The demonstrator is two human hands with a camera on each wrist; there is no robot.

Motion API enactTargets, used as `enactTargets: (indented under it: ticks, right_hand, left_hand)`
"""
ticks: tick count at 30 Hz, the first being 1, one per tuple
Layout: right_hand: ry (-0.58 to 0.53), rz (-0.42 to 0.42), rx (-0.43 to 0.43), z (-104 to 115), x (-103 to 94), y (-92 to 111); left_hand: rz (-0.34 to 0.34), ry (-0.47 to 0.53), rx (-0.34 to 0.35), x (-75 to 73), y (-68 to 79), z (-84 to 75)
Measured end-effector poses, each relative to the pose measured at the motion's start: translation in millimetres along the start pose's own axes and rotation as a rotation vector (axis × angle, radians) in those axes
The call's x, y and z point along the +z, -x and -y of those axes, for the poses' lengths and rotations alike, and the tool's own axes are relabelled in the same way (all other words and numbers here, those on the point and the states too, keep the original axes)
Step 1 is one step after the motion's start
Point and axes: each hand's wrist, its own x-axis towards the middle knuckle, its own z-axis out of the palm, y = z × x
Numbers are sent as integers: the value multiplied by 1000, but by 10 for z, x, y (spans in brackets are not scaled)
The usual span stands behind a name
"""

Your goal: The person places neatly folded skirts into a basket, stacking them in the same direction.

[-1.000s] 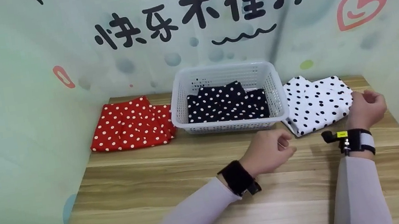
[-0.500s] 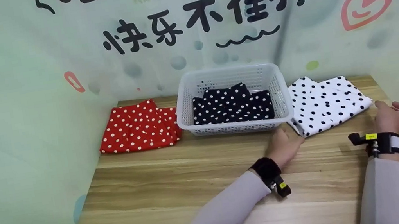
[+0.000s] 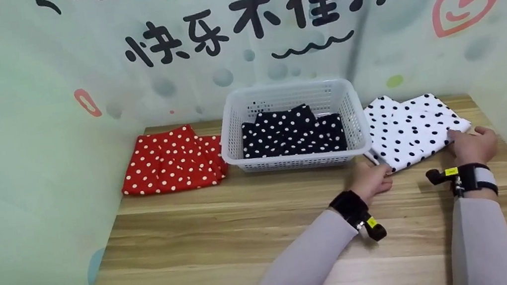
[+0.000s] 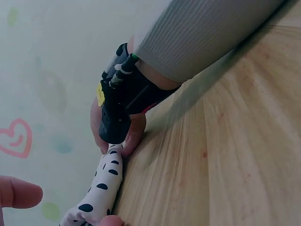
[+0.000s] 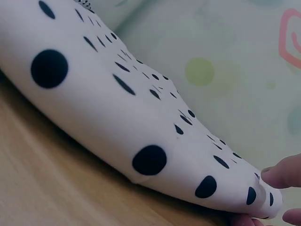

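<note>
The white cloth [image 3: 415, 128] lies folded near the back right corner of the surface [image 3: 246, 229], just beside the basket [image 3: 286, 91]. The right hand [image 3: 475, 144] pinches its right end between finger and thumb. The left hand [image 3: 369, 179] touches its near left corner, one digit against it, another apart; whether it grips, I cannot tell. The basket holds the black cloth [image 3: 290, 134] midway along the back edge; the red cloth [image 3: 171, 162] lies at the back left corner.

Basket [image 3: 299, 160] stands on table [image 3: 227, 237] before backdrop [image 3: 195, 88]; first cloth [image 3: 290, 138] lies inside it, second cloth [image 3: 170, 162] lies left, third cloth [image 3: 407, 127] lies right.
</note>
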Motion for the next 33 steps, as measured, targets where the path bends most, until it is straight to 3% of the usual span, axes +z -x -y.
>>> enactTargets:
  ticks: [7, 11, 16, 20, 24, 28, 33]
  right_hand:
    - [16, 85, 16, -44, -58, -46]
    - [-15, 201, 47, -58, -133, -21]
    - [-52, 363, 24, -94, -275, 22]
    - [-95, 518, 17, -120, -418, -8]
    - [-66, 672, 59, -121, -558, -84]
    - [-61, 794, 125, -97, -714, -168]
    - [-69, 840, 171, -46, -913, -212]
  left_hand:
    - [-17, -55, 47, -23, -17, -3]
    - [-24, -79, 58, -52, -22, 8]
    - [-33, -116, 44, -48, -17, 15]
    - [-39, -173, 40, -46, -14, 20]
    - [-46, -290, 27, -41, -30, 41]
    - [-19, -371, 27, -45, -42, 71]
    - [82, -279, -9, -60, 16, 106]
